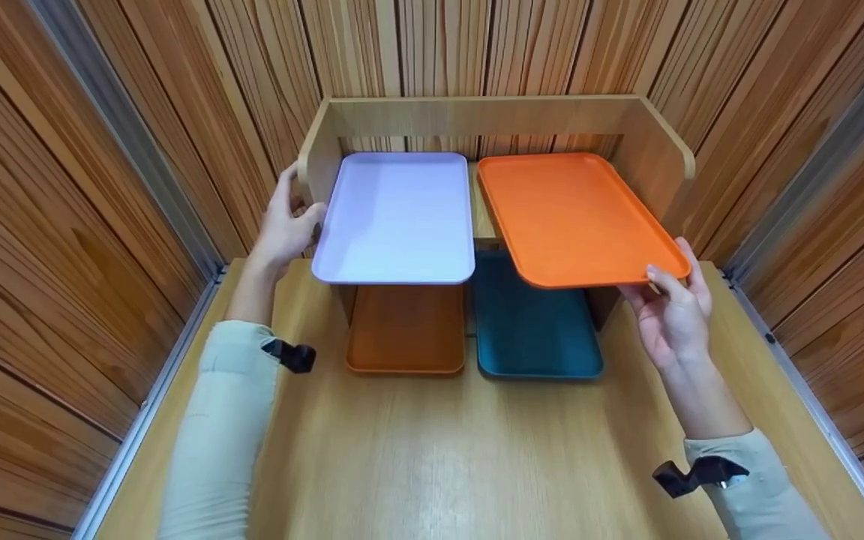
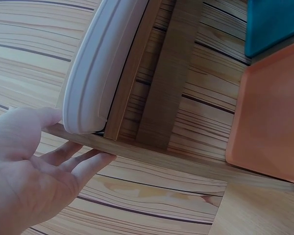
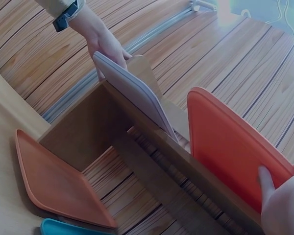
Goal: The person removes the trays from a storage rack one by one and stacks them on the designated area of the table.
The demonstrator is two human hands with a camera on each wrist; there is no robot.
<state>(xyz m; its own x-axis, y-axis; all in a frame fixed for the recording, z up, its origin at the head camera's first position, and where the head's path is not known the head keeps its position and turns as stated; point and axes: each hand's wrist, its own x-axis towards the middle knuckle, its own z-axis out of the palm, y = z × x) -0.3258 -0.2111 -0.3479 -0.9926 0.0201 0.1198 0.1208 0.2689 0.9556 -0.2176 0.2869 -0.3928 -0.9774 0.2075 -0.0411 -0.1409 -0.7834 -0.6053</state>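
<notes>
A wooden two-tier shelf [image 1: 477, 114] carries a lavender tray [image 1: 402, 217] at upper left and an orange tray [image 1: 574, 217] at upper right. My left hand [image 1: 288, 229] grips the shelf's left side panel [image 2: 161, 159]; its thumb lies beside the lavender tray and its fingers are on the panel's outer face. At the orange tray's front right corner, my right hand [image 1: 672, 311] pinches the rim, thumb on top and fingers beneath. That tray sits askew, its front end jutting past the shelf. In the right wrist view, the orange tray [image 3: 225, 142] is beside the shelf board [image 3: 171, 149].
On the lower level, a brown-orange tray [image 1: 406, 330] lies at left and a teal tray [image 1: 537, 330] at right. The shelf stands on a wooden table [image 1: 432, 457] against wood-plank walls [image 1: 439, 45], with metal rails [image 1: 169, 375] along the sides.
</notes>
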